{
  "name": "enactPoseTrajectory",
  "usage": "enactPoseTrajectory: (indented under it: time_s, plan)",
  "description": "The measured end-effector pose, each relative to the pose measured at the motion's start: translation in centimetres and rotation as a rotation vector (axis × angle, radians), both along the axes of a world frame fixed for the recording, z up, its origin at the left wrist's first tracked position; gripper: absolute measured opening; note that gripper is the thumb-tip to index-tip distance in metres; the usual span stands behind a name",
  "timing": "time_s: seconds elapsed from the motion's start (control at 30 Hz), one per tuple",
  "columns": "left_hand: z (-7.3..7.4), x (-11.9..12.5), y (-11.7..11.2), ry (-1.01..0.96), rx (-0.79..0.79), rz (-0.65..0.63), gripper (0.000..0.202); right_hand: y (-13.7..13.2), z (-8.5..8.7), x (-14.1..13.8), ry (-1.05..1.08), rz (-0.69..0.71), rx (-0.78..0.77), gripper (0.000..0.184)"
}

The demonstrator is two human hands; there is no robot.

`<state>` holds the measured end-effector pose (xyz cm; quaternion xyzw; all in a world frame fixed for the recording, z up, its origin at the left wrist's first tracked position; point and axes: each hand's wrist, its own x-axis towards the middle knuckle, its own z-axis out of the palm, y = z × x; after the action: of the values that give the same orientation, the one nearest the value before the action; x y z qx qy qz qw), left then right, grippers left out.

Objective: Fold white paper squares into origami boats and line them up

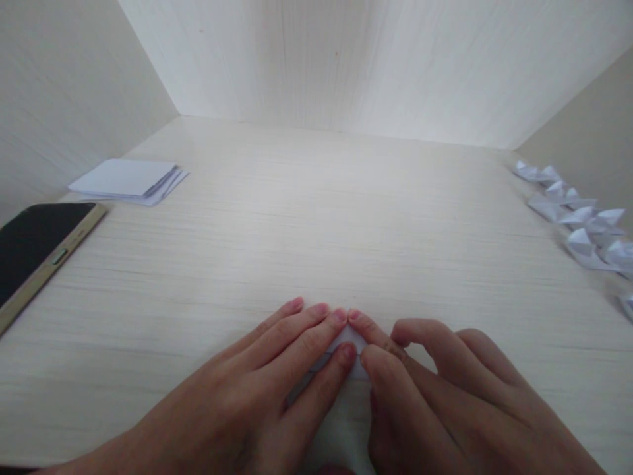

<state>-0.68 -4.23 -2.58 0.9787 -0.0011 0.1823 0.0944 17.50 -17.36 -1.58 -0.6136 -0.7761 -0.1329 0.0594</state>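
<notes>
A small piece of folded white paper (346, 338) lies on the table near the front, mostly covered by my hands. Its visible part comes to a peak at the top, with a fold line across it. My left hand (270, 376) rests over its left side, fingers stretched and close together, the thumb pressing on the paper's middle. On the right side, my right hand (435, 382) presses the sloping edge with index finger and thumb, its other fingers curled. Both index fingertips meet at the peak. The lower part of the paper is hidden.
A stack of white paper sheets (126, 178) lies at the left, behind a phone (42, 244) with a dark screen. Several small folded paper boats (583, 218) stand along the right side. Pale panels (316, 66) wall in the tabletop (316, 218) at the back and sides.
</notes>
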Motion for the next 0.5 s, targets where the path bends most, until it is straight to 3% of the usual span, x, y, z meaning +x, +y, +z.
enactPoseTrajectory:
  time_s: [0.27, 0.5]
  plan:
    - [-0.2, -0.3, 0.0, -0.015, 0.056, 0.046, 0.054, 0.3, 0.7, 0.4, 0.207, -0.065, -0.057, 0.030]
    - [-0.7, -0.5, 0.1, -0.039, 0.075, 0.064, 0.054, -1.0, -0.1, 0.3, 0.073, -0.017, -0.018, 0.037]
